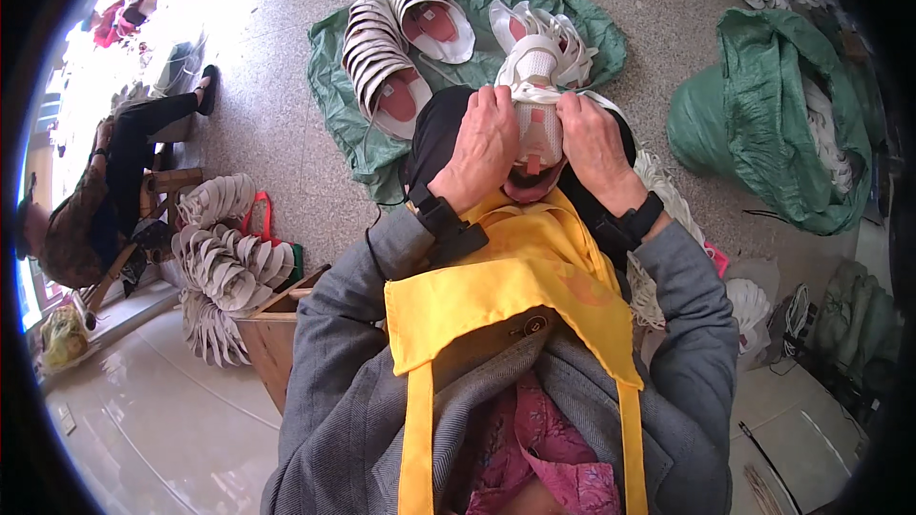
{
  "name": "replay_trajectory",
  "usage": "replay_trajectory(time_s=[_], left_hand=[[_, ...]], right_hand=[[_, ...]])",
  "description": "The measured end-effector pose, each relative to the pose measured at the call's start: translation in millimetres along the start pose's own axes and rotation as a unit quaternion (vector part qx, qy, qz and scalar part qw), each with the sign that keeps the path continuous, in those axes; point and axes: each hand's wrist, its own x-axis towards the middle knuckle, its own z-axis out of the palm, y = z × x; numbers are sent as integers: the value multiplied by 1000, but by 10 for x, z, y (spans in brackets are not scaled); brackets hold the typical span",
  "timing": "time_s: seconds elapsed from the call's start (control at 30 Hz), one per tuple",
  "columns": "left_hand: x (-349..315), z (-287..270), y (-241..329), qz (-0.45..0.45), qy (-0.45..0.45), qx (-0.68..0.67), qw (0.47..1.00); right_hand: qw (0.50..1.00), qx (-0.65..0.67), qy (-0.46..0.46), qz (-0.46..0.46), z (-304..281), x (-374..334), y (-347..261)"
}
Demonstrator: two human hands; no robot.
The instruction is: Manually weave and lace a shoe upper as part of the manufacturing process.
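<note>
A white and pink sneaker (540, 133) rests on my lap, its tongue toward me and its toe pointing away. My left hand (487, 141) is closed at the left side of its opening, fingertips pinching a white shoelace (534, 93). On the other side, my right hand (593, 145) is also closed and grips the lace, which stretches between both hands across the shoe. The fingertips partly hide the lace ends. Just beyond the toe lie several more white shoe uppers (572, 46).
Nested white uppers (377, 48) lie on a green sheet (329, 67) on the floor. At right stands a green sack (711, 124) holding white pieces. Left are piled white parts (229, 257) beside a wooden box (272, 339). Farther left sits another person (95, 181).
</note>
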Motion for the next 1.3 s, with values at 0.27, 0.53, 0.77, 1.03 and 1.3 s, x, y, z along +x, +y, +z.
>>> replay_trajectory(time_s=[0.27,0.53,0.77,1.03,1.3], left_hand=[[16,61,-16,-63,33,-92,993],[-31,28,-18,-58,42,-118,990],[-13,-98,17,-20,28,-92,995],[-27,60,-30,-66,63,-149,985],[57,-18,7,-72,100,-178,976]], right_hand=[[999,-7,41,-19,-34,111,-9],[973,227,43,18,-265,63,-467],[977,211,25,8,82,253,-280],[983,182,0,32,169,285,-326],[964,261,36,26,-62,250,-180]])
